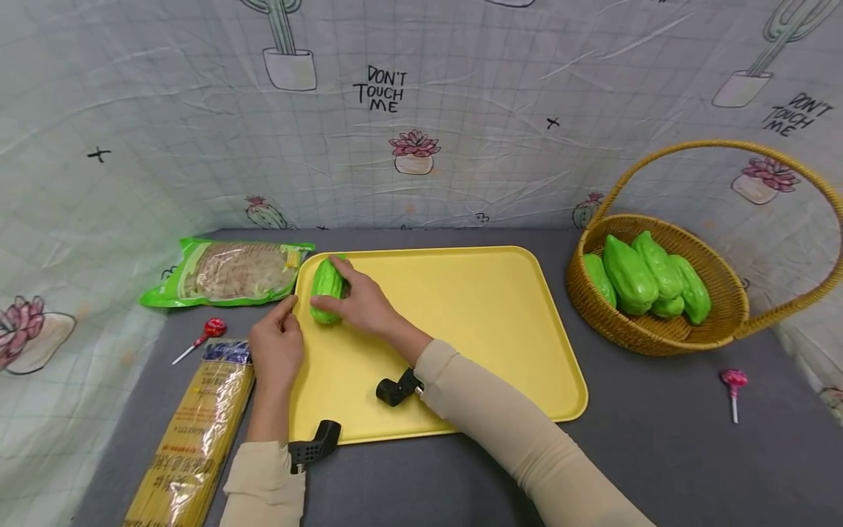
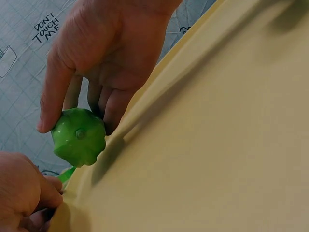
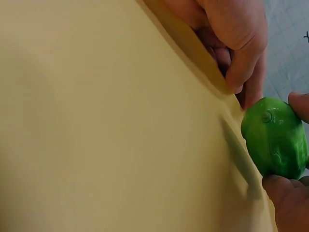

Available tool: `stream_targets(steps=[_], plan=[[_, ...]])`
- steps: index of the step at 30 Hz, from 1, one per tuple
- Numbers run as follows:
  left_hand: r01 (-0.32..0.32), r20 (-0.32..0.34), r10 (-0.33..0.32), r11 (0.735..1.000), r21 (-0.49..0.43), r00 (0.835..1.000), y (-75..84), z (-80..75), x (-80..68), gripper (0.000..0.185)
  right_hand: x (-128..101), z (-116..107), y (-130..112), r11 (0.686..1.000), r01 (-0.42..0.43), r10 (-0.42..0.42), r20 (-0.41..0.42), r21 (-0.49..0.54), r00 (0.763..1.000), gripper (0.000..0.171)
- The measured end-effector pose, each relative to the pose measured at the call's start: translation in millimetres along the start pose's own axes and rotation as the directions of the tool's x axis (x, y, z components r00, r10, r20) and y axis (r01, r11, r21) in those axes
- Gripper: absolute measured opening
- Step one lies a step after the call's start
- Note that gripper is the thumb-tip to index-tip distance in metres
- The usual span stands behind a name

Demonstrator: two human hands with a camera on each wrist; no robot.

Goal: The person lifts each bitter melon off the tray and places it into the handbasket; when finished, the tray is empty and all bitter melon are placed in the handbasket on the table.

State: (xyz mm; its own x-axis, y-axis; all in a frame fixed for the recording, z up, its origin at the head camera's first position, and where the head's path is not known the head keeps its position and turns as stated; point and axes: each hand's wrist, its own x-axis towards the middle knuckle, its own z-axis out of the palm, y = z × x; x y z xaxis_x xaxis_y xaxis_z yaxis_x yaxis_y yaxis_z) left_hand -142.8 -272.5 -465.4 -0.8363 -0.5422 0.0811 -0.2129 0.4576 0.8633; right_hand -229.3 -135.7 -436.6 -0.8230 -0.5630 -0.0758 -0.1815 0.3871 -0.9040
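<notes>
On the yellow tray (image 1: 461,322), left of centre, your right hand (image 1: 358,304) clasps the upright gourd (image 1: 326,289); your left hand (image 1: 276,348) pinches the rim beside it.

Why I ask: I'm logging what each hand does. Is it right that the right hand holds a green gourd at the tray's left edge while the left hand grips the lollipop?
One thing is wrong: the left hand does not grip the lollipop, which lies apart on the table. It holds the tray by its left rim, as the head view shows. The right hand does hold the gourd there.
</notes>
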Motion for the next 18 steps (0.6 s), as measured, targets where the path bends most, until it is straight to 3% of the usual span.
stream_targets(steps=[8, 18], plan=[[-0.007, -0.002, 0.007, 1.000, 0.003, 1.000, 1.1, 0.4, -2.3, 0.041, -12, -6, -5, 0.999, -0.003, 0.003, 0.016, 0.047, 1.000, 0.086], [-0.007, -0.031, 0.008, 0.999, 0.040, 0.999, 1.1, 0.5, -1.8, 0.040, -33, -18, -9, 0.996, 0.057, -0.061, 0.052, 0.067, 0.997, 0.086]])
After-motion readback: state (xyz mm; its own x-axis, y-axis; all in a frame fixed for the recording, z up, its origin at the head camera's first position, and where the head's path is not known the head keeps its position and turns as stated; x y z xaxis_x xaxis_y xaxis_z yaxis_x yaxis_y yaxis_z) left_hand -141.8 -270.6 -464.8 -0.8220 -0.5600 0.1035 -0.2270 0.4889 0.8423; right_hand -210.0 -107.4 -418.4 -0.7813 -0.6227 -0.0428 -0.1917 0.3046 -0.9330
